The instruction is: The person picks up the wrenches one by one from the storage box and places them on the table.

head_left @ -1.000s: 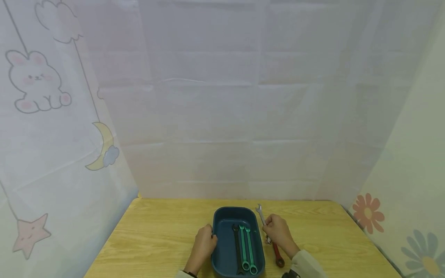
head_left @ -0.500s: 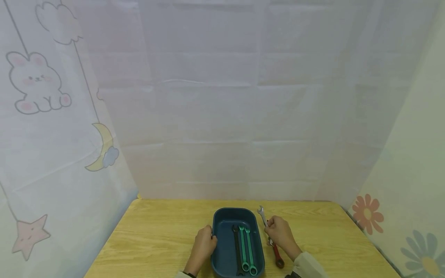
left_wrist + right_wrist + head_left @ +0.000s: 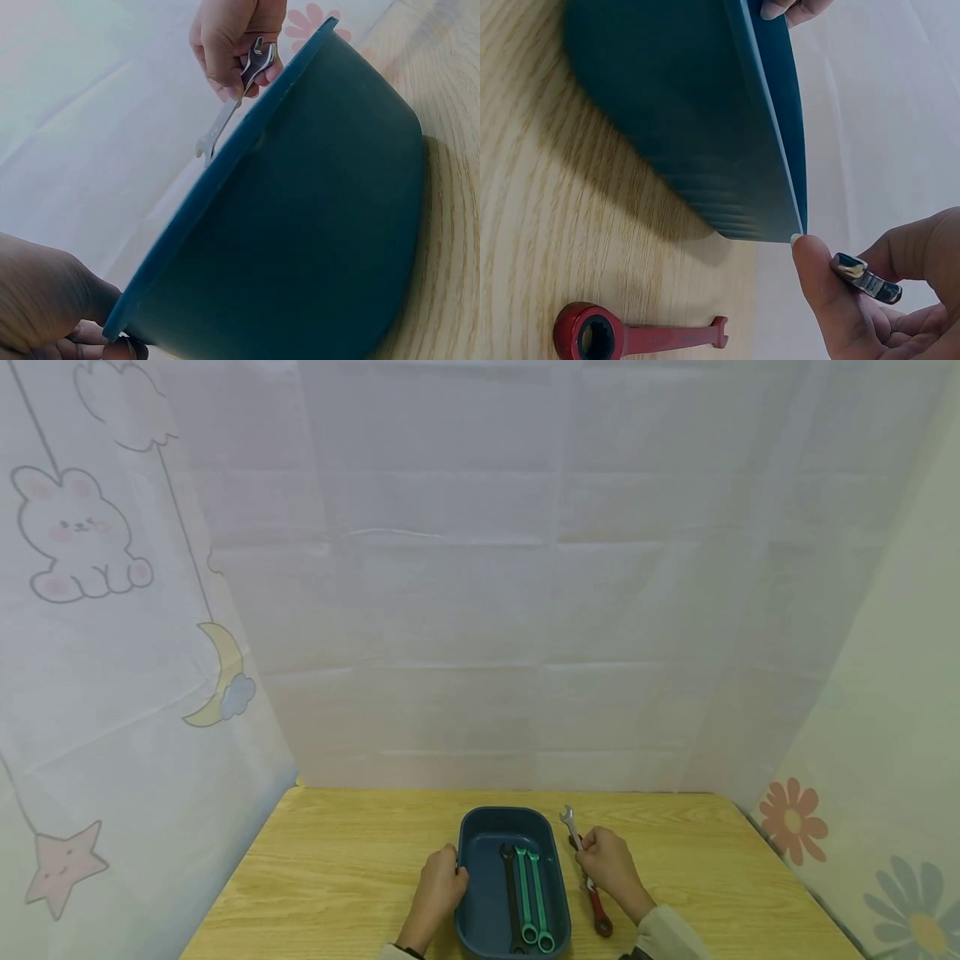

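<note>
A dark blue plastic bin stands on the table, its left rim pinched by my left hand. Inside lie a black wrench and two green wrenches, side by side along the bin's right half. To the right of the bin, my right hand holds a silver wrench between thumb and fingers, raised above the table. The fingers cover its middle; the left wrist view shows both its ends. Below that hand a red wrench lies on the table, partly hidden in the head view.
The light wood table reaches back to a pale hanging sheet. Printed side sheets, with a bunny on the left and flowers on the right, border the table.
My right hand has shifted slightly right with the silver wrench, uncovering more of the red wrench beneath it. My left hand and the bin stay in place.
</note>
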Demonstrator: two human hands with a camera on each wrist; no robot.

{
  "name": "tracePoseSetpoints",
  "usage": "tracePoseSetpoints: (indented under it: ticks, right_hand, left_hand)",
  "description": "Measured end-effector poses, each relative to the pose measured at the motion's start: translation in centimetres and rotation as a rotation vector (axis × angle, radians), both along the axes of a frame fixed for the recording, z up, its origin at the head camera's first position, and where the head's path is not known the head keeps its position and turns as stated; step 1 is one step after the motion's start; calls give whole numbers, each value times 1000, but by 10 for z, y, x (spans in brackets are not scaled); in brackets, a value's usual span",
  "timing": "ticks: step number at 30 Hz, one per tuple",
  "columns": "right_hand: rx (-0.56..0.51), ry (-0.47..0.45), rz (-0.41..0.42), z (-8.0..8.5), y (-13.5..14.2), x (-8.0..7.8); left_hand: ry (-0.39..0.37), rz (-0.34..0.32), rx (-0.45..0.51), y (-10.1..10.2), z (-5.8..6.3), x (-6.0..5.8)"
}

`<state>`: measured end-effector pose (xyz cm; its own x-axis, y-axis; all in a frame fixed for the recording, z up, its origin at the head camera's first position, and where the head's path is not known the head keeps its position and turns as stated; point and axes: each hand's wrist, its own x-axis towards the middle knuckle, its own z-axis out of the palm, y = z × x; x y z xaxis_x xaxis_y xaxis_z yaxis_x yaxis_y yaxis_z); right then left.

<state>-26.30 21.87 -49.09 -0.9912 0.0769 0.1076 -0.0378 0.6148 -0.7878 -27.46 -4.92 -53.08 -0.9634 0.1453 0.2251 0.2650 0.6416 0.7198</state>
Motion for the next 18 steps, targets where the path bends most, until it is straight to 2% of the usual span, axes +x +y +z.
tracePoseSetpoints:
  ticks: [12,18]
  right_hand:
    - [5,12,-29,-3,4,1]
    - [-14,-9,-28,-6,9,-1]
  left_hand:
    - [7,0,1,0,-1,-1]
    - [-10,2,1,0,0,-1]
